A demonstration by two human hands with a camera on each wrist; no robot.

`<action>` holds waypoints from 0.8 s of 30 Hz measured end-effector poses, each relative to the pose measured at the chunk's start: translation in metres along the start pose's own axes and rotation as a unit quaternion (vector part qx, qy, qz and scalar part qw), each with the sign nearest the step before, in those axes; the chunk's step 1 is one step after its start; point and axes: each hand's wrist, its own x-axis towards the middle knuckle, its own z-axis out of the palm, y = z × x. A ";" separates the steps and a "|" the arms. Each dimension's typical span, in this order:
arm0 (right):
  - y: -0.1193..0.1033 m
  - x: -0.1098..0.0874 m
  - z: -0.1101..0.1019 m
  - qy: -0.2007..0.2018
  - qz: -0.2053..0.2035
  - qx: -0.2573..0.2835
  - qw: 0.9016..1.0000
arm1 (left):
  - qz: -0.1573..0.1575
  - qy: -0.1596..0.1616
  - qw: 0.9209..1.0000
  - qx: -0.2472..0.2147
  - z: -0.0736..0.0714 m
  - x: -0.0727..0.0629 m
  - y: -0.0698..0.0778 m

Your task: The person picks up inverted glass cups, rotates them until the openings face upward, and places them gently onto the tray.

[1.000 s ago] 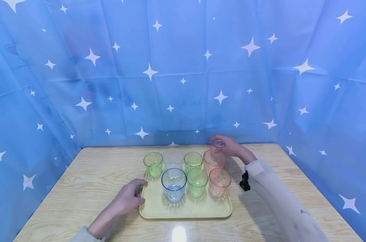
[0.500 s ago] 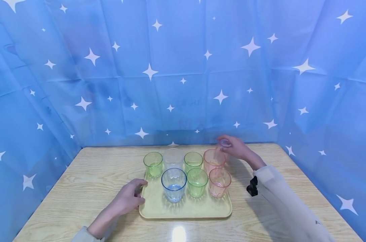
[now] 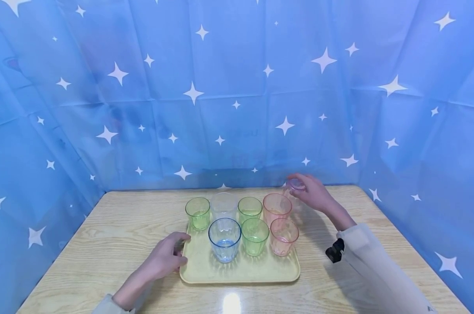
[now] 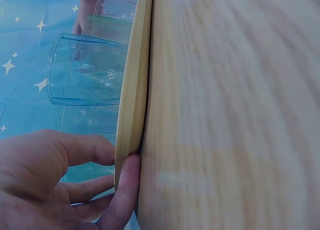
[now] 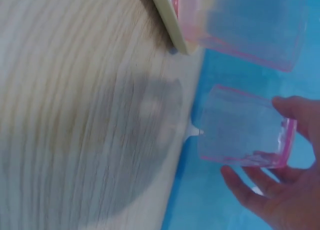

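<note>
My right hand (image 3: 311, 192) holds a clear pink glass (image 5: 240, 127) by its base, upside down, beyond the back right corner of the cream tray (image 3: 237, 274). The glass's rim faces down toward the table, above a soft shadow in the right wrist view. My left hand (image 3: 164, 257) grips the tray's left edge, fingertips pressed at its rim (image 4: 131, 90). On the tray's front row are a blue glass (image 3: 224, 249), a green glass (image 3: 255, 244) and a pink glass (image 3: 284, 244). Behind them stands a larger pink glass (image 3: 277, 213), nearest to my right hand.
Also in the back row are a green glass (image 3: 249, 209), a colourless glass (image 3: 224, 205) and another green glass (image 3: 198, 218) at the left. The wooden table (image 3: 123, 222) ends against a blue curtain (image 3: 237, 131) with white stars.
My right hand has moved right, carrying the inverted pink glass away from behind the larger pink one to beside the tray's back corner. The left hand and tray stay put.
</note>
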 end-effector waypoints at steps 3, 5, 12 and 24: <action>-0.004 -0.005 0.001 0.012 -0.005 -0.014 1.000 | -0.001 0.000 1.000 0.001 0.000 0.000 0.000; -0.007 -0.008 0.001 0.020 -0.011 -0.022 0.999 | -0.002 0.001 1.000 0.000 0.000 0.000 0.001; -0.016 -0.017 0.000 0.043 -0.022 -0.039 0.998 | -0.002 0.000 1.000 0.000 0.000 0.000 0.001; -0.026 -0.036 -0.002 0.092 0.013 -0.032 0.995 | 0.002 0.000 1.000 -0.002 0.000 0.000 0.001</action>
